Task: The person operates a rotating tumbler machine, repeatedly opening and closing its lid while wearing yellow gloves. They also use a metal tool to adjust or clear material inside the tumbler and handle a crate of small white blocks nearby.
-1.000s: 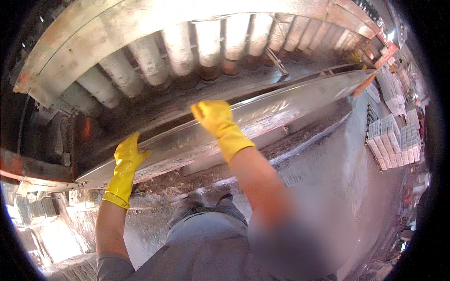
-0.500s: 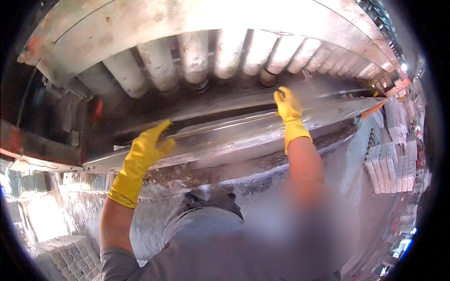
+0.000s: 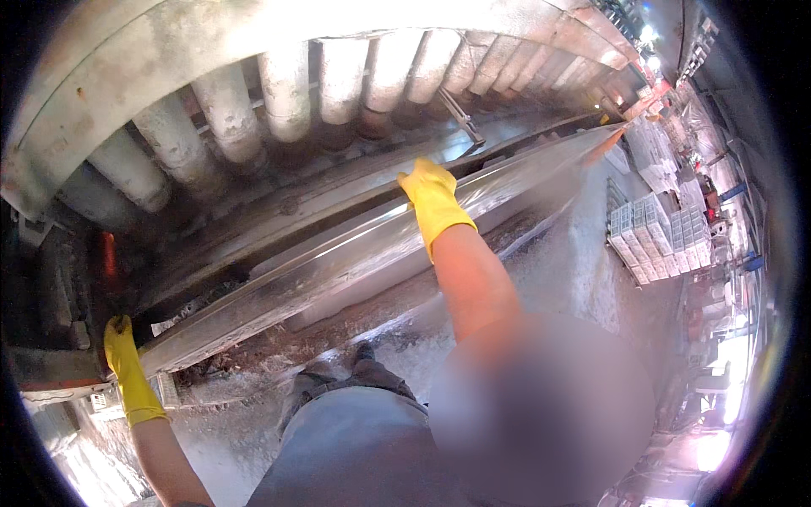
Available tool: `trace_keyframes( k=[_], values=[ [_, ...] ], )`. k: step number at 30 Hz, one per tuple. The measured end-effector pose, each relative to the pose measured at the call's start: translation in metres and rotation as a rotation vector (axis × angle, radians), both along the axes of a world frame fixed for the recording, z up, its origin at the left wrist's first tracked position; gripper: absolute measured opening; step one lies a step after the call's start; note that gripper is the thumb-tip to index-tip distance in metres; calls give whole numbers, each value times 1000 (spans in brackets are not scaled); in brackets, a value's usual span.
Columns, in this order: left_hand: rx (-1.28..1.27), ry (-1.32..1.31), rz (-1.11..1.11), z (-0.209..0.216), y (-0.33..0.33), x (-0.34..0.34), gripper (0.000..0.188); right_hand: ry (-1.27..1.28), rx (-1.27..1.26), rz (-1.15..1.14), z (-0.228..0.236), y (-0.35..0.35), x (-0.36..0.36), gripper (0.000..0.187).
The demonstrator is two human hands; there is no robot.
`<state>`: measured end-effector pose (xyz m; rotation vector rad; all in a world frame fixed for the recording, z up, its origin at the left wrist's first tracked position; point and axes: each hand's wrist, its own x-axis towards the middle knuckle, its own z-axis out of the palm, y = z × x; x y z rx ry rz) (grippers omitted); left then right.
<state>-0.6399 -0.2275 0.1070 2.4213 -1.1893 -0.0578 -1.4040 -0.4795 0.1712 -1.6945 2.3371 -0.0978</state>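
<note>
Yellow gloves cover both hands. My left hand (image 3: 127, 351) is at the left end of a long metal trough (image 3: 338, 262), by the dark machine frame. Its fingers are curled, and what they close on, if anything, is hidden. My right hand (image 3: 432, 196) reaches over the trough's middle, fingers bent in beside the dark slot behind the trough's front plate. I cannot make out whether it grips the edge there. Behind the trough, a row of pale, dusty cylinders (image 3: 285, 97) hangs under a broad light panel (image 3: 169, 46).
A thin metal arm (image 3: 460, 118) juts from between the cylinders toward the trough. Stacks of pale slotted blocks (image 3: 642, 232) stand on the floor at right. An orange-red glow (image 3: 110, 253) shows inside the machine's left end. Dusty floor (image 3: 228, 431) lies below the trough.
The view has tilted and shifted. My left hand has moved left to the trough's end, its spread fingers now curled. My right hand's fingers have bent in more over the trough.
</note>
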Motion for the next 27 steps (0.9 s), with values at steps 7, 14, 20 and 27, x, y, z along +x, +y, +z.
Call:
trace_keyframes(
  k=[7,14,20,27],
  values=[
    [-72,326,184,22,-17,-58,45,-10,118,-38,-6,1,15,55],
    [-32,239,203,6,-34,-31,44,-60,64,-49,-14,-9,13,61],
    [-35,59,194,-33,-23,31,44,-24,59,-12,-24,-17,19,63],
    [-34,234,255,16,-40,-49,45,-63,166,-74,-16,-16,14,61]
  ],
)
